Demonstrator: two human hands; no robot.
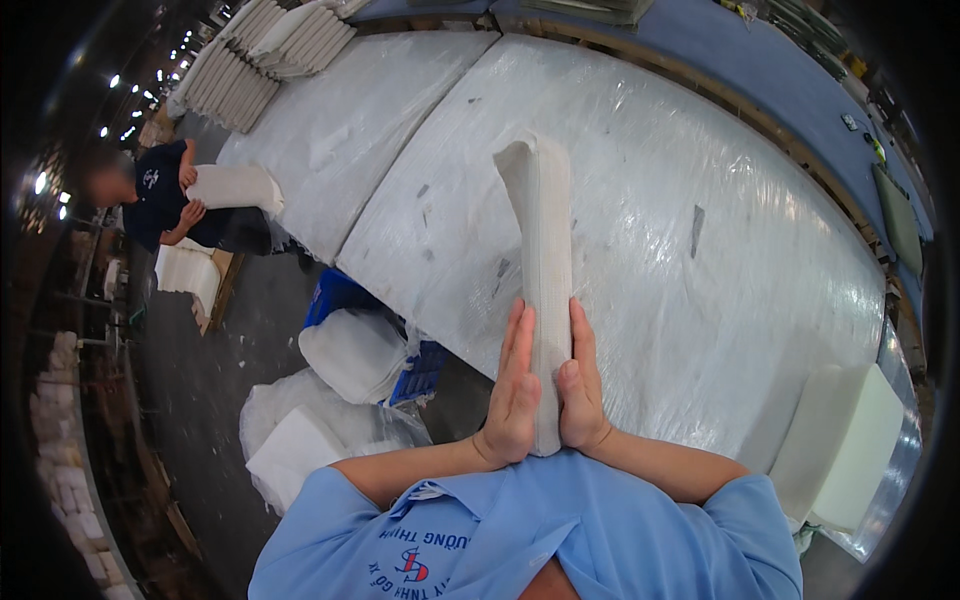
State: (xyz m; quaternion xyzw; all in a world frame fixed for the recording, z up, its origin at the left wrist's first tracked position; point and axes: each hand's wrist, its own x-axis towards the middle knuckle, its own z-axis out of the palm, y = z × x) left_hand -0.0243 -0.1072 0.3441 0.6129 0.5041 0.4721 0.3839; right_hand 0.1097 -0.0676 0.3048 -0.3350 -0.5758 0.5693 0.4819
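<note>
This is a factory floor or workshop where foam pads or cushions are made and packed. Beyond the fingers [520, 345] stretches a very large worktop [700, 200] wrapped in clear plastic film, with a second film-covered one [340, 120] beside it. Far past the fingers to the left, stacks of flat white pads [265, 50] lie in rows. Left of the fingers and lower, white foam blocks in plastic bags [330, 420] and a blue crate [335, 295] sit on the dark concrete floor [200, 380]. Further left, another worker [165, 195] handles a white cushion [235, 187]. Rows of ceiling lights [150, 95] run into the distance.
</note>
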